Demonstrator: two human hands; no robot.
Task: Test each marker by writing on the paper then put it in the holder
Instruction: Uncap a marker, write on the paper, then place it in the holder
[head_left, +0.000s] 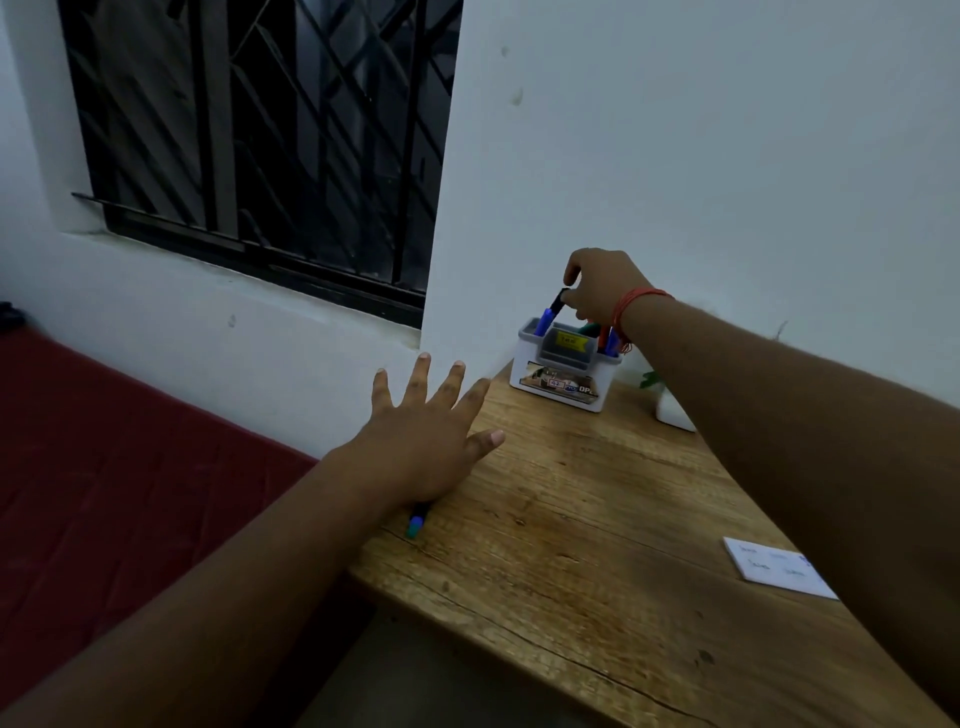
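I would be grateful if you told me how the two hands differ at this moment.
The right hand is curled, pinching a blue marker standing in the holder; the left hand is spread flat and holds nothing. The right hand is at the table's far end, the left at its near-left edge, over another marker. Both arms are outstretched.

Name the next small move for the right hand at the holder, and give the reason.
Probably let go: the right hand pinches the black cap of a blue marker already standing tilted in the holder, so it seems seated.
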